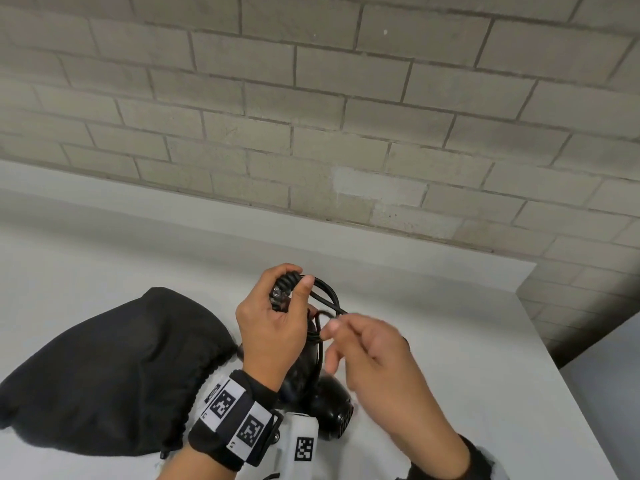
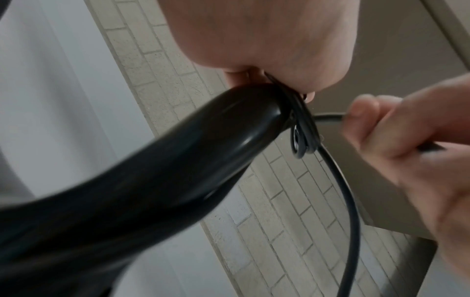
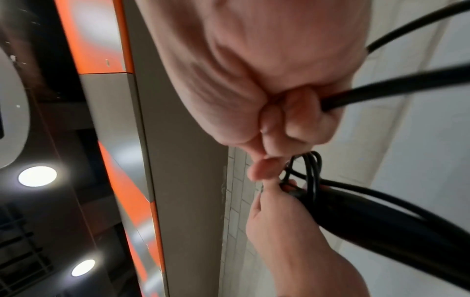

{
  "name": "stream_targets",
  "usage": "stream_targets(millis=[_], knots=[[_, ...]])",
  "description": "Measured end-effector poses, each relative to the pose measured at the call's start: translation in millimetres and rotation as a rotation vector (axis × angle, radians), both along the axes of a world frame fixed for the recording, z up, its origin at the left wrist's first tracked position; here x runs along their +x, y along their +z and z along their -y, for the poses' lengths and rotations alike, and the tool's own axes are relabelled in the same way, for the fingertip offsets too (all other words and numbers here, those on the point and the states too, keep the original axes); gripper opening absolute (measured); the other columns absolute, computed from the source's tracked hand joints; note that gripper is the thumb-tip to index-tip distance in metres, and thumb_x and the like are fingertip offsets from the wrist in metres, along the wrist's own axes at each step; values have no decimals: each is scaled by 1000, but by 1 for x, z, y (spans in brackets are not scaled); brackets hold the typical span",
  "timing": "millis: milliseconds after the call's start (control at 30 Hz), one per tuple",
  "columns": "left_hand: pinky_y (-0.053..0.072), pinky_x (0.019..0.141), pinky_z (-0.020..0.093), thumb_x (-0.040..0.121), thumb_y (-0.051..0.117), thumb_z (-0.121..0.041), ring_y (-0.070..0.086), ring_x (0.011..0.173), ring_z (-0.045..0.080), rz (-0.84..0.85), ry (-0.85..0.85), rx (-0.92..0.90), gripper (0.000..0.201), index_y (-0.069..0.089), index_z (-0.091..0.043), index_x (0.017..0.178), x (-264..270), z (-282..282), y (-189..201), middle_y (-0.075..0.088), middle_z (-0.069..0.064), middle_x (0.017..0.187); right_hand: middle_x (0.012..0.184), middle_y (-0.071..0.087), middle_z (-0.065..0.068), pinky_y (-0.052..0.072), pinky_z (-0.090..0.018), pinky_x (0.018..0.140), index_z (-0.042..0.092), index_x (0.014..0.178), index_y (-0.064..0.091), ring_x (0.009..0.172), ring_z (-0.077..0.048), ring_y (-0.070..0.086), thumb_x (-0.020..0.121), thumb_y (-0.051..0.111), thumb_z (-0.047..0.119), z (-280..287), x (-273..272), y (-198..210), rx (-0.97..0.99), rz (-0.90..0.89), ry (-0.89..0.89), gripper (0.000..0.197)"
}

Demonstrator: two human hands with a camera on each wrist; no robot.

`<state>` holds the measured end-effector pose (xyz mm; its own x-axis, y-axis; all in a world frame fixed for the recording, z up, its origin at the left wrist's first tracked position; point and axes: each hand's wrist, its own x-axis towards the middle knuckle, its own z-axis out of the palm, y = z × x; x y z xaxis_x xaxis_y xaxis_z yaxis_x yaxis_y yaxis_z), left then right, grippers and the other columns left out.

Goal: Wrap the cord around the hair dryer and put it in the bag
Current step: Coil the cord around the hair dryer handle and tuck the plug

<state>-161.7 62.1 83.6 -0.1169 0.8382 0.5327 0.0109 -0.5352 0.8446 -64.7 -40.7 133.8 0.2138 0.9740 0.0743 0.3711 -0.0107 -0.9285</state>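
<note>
**Cord going round the dryer handle, bag waiting alongside**

The person's left hand [image 1: 273, 323] is curled tight round the far end of the glossy black plastic hair dryer [image 1: 322, 407], thumb pressed over the coils already lying there, seemingly to pin them so they cannot spring loose. The dryer is lifted and tipped, its handle pointing away from the person and its vented barrel end low, near the wrist bands; whether that end touches the white table [image 1: 450, 341] I cannot tell.

The right hand [image 1: 374, 358] pinches the thin black rubber cord [image 2: 348, 193] between thumb and fingertips just beside the handle end, the other fingers loosely bent. From the left wrist view several loops bunch at the handle tip, and a free length of cord drops away below. Holding so close to the coils probably keeps the line taut and gives control over where the next turn lands.

The soft black drawstring cloth bag [image 1: 114, 372] lies on the table to the left, just beside the left wrist, its gathered mouth facing the dryer, handy for the drop-in. I judge the wrapping to be well along but unfinished, since slack remains. The likely risk is the stacked loops sliding off the smooth, rounded handle end if the thumb eases.
</note>
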Motion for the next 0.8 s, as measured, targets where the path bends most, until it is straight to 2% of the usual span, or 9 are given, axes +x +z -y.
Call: stream_targets(millis=[200, 400, 533, 567, 600, 667, 700, 733, 800], knots=[[49, 57, 11, 87, 68, -25, 68, 56, 3, 27, -5, -20, 17, 67, -11, 97, 0, 1, 2, 69, -3, 72, 71, 64, -3, 28, -24, 46, 18, 95, 71, 48, -21, 30, 97, 53, 39, 20, 22, 25, 371, -216, 181, 28], [56, 56, 26, 86, 67, -32, 71, 53, 12, 55, -43, -56, 17, 65, -20, 97, -3, 0, -1, 70, -1, 70, 75, 70, 2, 53, -23, 64, 20, 96, 77, 59, -11, 62, 82, 70, 49, 69, 70, 12, 615, -310, 89, 33], [57, 56, 27, 87, 67, -33, 71, 54, 14, 66, -64, -59, 14, 65, -23, 97, -2, -1, -2, 70, -4, 74, 71, 69, 18, 52, -15, 61, 38, 87, 76, 47, 1, 56, 78, 69, 56, 103, 97, -8, 192, -199, 247, 21], [56, 56, 27, 87, 67, -33, 71, 53, 14, 65, -67, -57, 14, 65, -24, 96, -2, -1, -2, 69, -3, 73, 66, 66, 22, 49, -13, 55, 47, 86, 72, 43, 5, 51, 83, 67, 41, 110, 118, -30, 89, -65, 202, 8], [56, 56, 26, 86, 67, -33, 71, 53, 13, 62, -70, -53, 13, 65, -25, 96, -2, 0, -2, 69, -2, 71, 59, 60, 21, 44, -12, 50, 57, 90, 65, 39, 7, 46, 85, 57, 20, 117, 137, -69, 2, 97, 12, 38], [56, 56, 25, 86, 67, -33, 70, 53, 13, 57, -84, -46, 14, 65, -24, 96, 1, 1, -1, 69, -1, 71, 45, 29, 19, 31, -10, 43, 75, 109, 36, 29, 4, 26, 78, 37, 7, 107, 135, -134, -216, 230, 89, 74], [56, 56, 24, 86, 67, -31, 70, 53, 13, 54, -92, -40, 14, 65, -23, 97, 2, 2, 0, 69, 0, 71, 50, 14, 20, 28, -10, 44, 72, 119, 26, 31, 7, 18, 79, 32, 9, 113, 120, -150, -311, 301, 185, 75], [55, 55, 23, 86, 67, -29, 70, 52, 13, 47, -101, -30, 14, 65, -21, 97, 4, 3, 0, 69, 0, 71, 49, 15, 13, 33, -10, 49, 62, 123, 34, 36, 7, 31, 86, 32, 9, 113, 106, -137, -378, 292, 179, 65], [55, 53, 24, 87, 68, -26, 69, 51, 14, 39, -119, -10, 15, 65, -18, 99, 7, 6, 0, 68, 0, 72, 65, 61, 1, 43, -9, 85, 40, 107, 63, 82, 3, 66, 97, 54, 20, 99, 59, -89, -412, -50, 90, 24]])
